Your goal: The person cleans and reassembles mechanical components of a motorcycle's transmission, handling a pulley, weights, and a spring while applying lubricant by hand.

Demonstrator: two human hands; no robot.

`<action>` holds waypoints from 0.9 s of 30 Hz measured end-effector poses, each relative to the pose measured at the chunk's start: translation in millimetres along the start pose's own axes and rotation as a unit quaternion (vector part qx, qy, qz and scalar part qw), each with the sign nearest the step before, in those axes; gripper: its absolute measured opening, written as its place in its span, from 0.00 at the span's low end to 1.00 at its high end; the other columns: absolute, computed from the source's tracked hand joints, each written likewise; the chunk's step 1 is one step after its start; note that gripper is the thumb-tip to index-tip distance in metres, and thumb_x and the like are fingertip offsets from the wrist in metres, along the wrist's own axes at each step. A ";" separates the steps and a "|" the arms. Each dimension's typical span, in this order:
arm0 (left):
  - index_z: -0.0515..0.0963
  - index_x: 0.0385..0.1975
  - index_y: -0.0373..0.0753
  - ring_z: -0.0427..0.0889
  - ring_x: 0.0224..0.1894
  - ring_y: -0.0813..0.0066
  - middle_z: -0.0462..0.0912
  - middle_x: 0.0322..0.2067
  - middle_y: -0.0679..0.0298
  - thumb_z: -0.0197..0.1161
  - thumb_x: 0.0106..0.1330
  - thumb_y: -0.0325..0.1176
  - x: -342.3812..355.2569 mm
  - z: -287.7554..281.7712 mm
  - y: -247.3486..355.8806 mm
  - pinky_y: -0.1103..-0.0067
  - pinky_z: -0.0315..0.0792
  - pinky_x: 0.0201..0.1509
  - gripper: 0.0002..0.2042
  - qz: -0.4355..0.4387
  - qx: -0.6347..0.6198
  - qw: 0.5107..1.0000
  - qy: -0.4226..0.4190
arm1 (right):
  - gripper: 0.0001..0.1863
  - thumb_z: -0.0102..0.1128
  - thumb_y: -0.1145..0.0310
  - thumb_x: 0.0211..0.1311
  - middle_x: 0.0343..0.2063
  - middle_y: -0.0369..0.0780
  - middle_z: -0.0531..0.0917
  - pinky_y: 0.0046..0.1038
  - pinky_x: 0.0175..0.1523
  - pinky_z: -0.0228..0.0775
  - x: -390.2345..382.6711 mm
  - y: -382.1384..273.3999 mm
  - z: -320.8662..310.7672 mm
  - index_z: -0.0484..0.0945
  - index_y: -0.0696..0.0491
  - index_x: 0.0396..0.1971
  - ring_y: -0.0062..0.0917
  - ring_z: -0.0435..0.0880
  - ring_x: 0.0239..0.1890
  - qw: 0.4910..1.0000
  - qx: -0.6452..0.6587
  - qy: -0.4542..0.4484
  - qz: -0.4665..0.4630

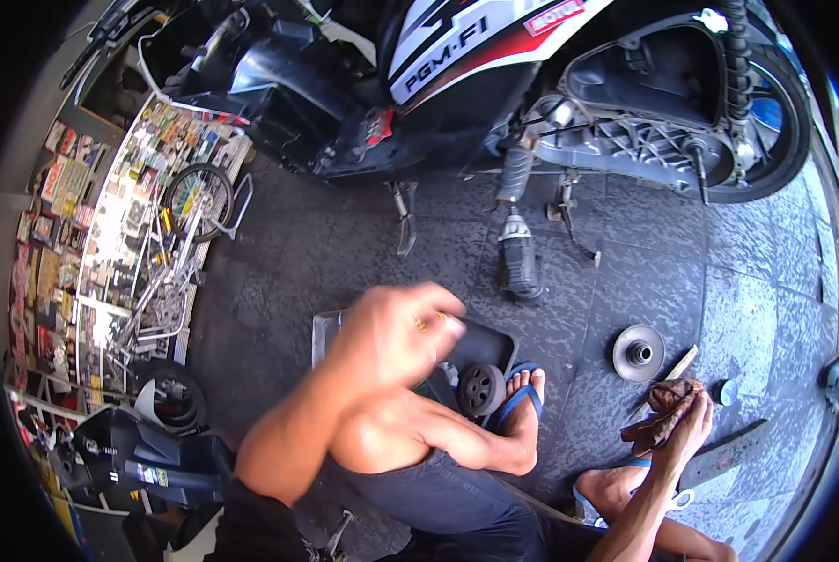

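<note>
The right hand point(689, 429), at the lower right of the frame, is closed around a crumpled reddish-brown cloth point(661, 410), which bunches out to the left of the fingers. The left hand point(396, 335) is near the centre, above the bent knee and in front of a dark tray point(496, 344); its fingers are curled but blurred, so whether it grips anything cannot be told. A round, dark slotted part point(481, 390) is at the tray's lower right edge, beside a foot in a blue flip-flop point(522, 393).

Just above the cloth, a metal disc point(625, 362) with a raised hub lies on the tiled floor point(588, 309). A small dark round piece point(725, 391) is to the right of the cloth, and a long dark strip point(730, 449) lies below that. A power tool point(521, 265) stands out at upper centre, below the scooter point(438, 140) that spans the top.
</note>
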State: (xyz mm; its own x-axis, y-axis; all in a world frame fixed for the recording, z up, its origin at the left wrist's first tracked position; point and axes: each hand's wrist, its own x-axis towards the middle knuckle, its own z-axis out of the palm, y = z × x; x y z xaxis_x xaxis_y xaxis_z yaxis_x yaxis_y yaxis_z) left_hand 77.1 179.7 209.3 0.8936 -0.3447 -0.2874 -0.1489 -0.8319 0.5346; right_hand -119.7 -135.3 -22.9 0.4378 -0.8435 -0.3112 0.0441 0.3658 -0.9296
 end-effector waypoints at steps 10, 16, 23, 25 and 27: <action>0.66 0.66 0.38 0.74 0.62 0.47 0.75 0.60 0.43 0.74 0.56 0.45 68.5 90.9 -271.7 0.63 0.71 0.65 0.39 -0.155 0.174 0.971 -0.051 | 0.13 0.51 0.61 0.76 0.29 0.31 0.78 0.19 0.34 0.68 -28.3 -12.8 25.6 0.78 0.55 0.39 0.13 0.74 0.27 0.996 -0.020 -0.049 0.069; 0.71 0.58 0.34 0.80 0.57 0.47 0.81 0.52 0.45 0.76 0.51 0.39 36.3 34.1 -153.2 0.64 0.74 0.61 0.34 0.025 0.118 0.993 -0.007 | 0.14 0.50 0.61 0.77 0.33 0.35 0.82 0.20 0.40 0.73 -38.7 -7.1 31.6 0.78 0.57 0.44 0.16 0.79 0.32 0.988 -0.040 -0.129 0.069; 0.75 0.53 0.34 0.83 0.50 0.54 0.82 0.47 0.52 0.81 0.46 0.43 19.8 0.9 -36.0 0.67 0.77 0.54 0.35 0.255 0.118 0.959 -0.045 | 0.10 0.55 0.69 0.73 0.40 0.37 0.83 0.22 0.49 0.73 -86.1 -30.5 76.9 0.76 0.59 0.46 0.17 0.79 0.42 0.980 0.050 -0.192 -0.002; 0.75 0.54 0.33 0.84 0.48 0.52 0.82 0.47 0.51 0.82 0.46 0.45 19.9 11.3 -9.0 0.67 0.77 0.54 0.36 0.271 0.124 0.953 -0.063 | 0.11 0.59 0.69 0.70 0.41 0.40 0.83 0.27 0.51 0.74 -107.9 -46.9 88.5 0.76 0.59 0.46 0.23 0.81 0.43 0.985 0.032 -0.162 -0.055; 0.75 0.51 0.32 0.84 0.47 0.52 0.82 0.43 0.50 0.80 0.47 0.47 18.0 29.5 18.5 0.65 0.78 0.51 0.35 0.322 0.147 0.934 -0.043 | 0.15 0.65 0.72 0.62 0.45 0.46 0.82 0.35 0.56 0.73 -117.0 -63.4 98.3 0.76 0.58 0.48 0.34 0.82 0.47 0.944 -0.075 -0.215 -0.240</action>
State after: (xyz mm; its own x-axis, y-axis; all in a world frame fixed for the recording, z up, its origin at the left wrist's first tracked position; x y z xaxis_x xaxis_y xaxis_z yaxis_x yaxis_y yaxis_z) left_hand 78.0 145.2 190.6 0.5434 -0.8379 -0.0507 -0.7654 -0.5194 0.3799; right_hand -85.4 -21.2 91.9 0.7252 -0.6486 0.2312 0.2161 -0.1044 -0.9708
